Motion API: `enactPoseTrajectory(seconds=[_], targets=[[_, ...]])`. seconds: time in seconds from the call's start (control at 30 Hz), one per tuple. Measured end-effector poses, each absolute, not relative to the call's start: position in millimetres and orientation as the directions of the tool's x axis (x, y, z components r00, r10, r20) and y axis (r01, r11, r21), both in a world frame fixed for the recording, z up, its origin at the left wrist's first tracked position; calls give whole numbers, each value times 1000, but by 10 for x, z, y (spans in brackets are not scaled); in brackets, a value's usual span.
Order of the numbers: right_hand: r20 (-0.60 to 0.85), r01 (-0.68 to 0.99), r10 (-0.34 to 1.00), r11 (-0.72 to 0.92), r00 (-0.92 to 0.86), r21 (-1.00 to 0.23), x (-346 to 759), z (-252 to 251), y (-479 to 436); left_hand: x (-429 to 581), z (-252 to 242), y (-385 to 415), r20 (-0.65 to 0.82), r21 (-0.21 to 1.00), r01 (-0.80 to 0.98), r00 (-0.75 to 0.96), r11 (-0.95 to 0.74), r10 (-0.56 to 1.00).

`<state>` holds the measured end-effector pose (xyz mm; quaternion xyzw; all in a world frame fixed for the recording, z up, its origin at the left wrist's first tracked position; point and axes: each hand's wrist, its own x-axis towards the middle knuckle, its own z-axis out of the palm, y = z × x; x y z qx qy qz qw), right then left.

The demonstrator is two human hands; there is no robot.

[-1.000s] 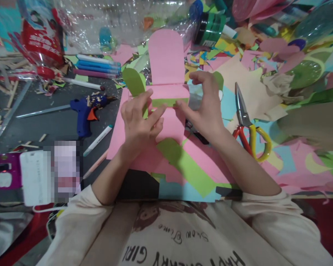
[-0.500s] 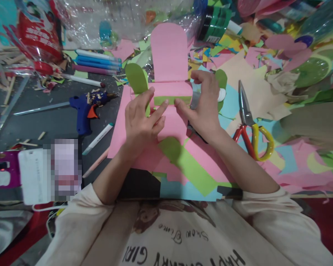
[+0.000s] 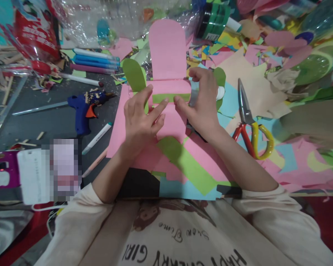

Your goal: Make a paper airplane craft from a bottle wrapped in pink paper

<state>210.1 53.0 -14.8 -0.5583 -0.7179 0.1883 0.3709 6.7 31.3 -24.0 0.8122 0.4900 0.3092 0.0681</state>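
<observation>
A pink paper cutout with a rounded top flap lies in front of me, with a narrow green paper strip across its middle fold. My left hand has its fingers spread, its index fingertip pressing on the strip and another fingertip near its left end. The thumb tip of my right hand rests on the strip beside that fingertip. Its other fingers arch apart from the thumb on the right. Rounded green paper pieces stand out at the left and right, the right one partly behind my hand.
A blue glue gun and several markers lie to the left. Scissors with red and yellow handles lie right. A long green paper piece rests near me. Paper scraps and plastic bottles crowd the back.
The view has shifted very slightly. Both hands stay in place over the green strip.
</observation>
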Motion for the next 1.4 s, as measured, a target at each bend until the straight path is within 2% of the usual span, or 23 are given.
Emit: enactPoseTrajectory(seconds=[0.33, 0.53, 0.77, 1.07, 1.27, 1.4], targets=[[370, 634, 920, 365, -131, -682, 2151, -197, 521, 16, -253, 341, 499, 306, 775, 364, -553, 786], [379, 629, 915, 378, -140, -679, 2153, -183, 513, -71, -261, 354, 417, 459, 701, 371, -545, 830], [395, 625, 909, 384, -130, -679, 2144, -180, 509, -71, -290, 380, 509, 355, 712, 396, -606, 764], [372, 621, 921, 359, -116, -696, 2158, -201, 517, -116, -339, 369, 532, 421, 697, 328, -580, 781], [372, 622, 921, 357, -112, -697, 2141, -208, 509, -81, -299, 359, 639, 301, 729, 324, -615, 697], [359, 632, 929, 331, -88, -701, 2124, -204, 507, -82, -290, 354, 588, 382, 708, 310, -594, 747]])
